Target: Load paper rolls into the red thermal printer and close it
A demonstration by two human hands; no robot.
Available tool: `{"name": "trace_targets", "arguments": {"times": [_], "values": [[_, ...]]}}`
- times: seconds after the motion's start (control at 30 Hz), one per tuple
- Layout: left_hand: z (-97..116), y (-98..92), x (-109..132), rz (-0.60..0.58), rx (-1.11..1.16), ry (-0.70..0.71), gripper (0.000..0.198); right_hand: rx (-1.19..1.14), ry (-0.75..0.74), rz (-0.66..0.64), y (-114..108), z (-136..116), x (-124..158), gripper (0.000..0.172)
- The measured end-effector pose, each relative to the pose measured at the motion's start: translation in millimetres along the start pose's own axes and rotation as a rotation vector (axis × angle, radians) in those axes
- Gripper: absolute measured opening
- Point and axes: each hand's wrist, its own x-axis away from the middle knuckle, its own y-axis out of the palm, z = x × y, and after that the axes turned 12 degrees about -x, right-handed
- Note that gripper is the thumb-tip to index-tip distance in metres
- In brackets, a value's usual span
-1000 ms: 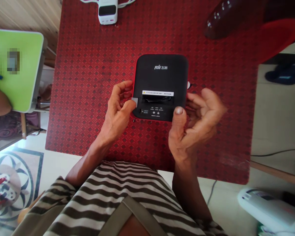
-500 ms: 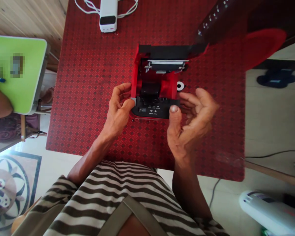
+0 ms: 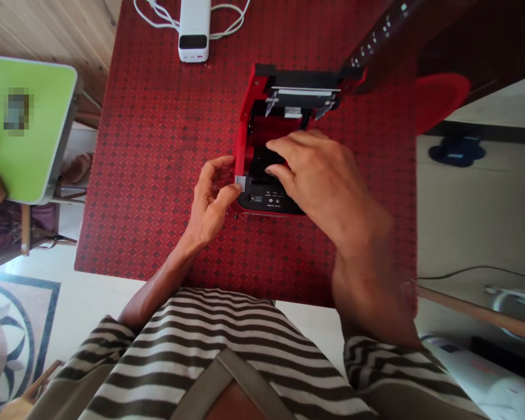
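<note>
A small red and black printer (image 3: pixel 262 146) stands on the red patterned table (image 3: pixel 157 146) with its lid (image 3: pixel 306 79) swung up and back. My left hand (image 3: pixel 212 201) is at its left front corner, thumb pressed on the grey release tab (image 3: pixel 240 183), other fingers curled beside the case. My right hand (image 3: pixel 319 175) reaches over the open compartment, fingers bent with their tips down inside the black paper bay. What the fingertips touch is hidden. The control panel (image 3: pixel 269 201) shows below the fingers.
A white power bank (image 3: pixel 194 29) with a white cable lies at the table's far edge. A dark device (image 3: pixel 389 41) and a red round object (image 3: pixel 441 96) sit at the far right. A green table (image 3: pixel 24 122) stands to the left, and a white appliance (image 3: pixel 485 373) on the floor at lower right.
The printer's lid went from closed to fully open. My right hand left the right front corner and moved up and left into the open compartment. The left hand stayed on the tab.
</note>
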Motion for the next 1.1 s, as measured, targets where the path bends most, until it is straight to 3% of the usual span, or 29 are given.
{"name": "trace_targets", "arguments": {"times": [0.2, 0.5, 0.67, 0.87, 1.1], "values": [[-6.0, 0.7, 0.4, -0.021, -0.033, 0.004, 0.053, 0.075, -0.052, -0.020, 27.1, 22.9, -18.8, 0.011], [-3.6, 1.6, 3.7, -0.020, 0.031, -0.011, 0.054, 0.088, -0.068, -0.154, 18.5, 33.3, -38.7, 0.013], [-3.5, 3.4, 3.9, 0.010, 0.112, 0.000, 0.056, 0.122, -0.064, -0.169, 16.2, 25.4, -37.7, 0.031], [-4.0, 5.1, 3.7, 0.032, 0.163, -0.001, 0.062, 0.043, -0.035, -0.113, 5.0, 20.3, -32.2, 0.038], [-5.7, 3.4, 3.6, 0.043, 0.187, 0.010, 0.062, -0.111, -0.025, -0.024, -36.0, -1.6, -3.2, 0.022]]}}
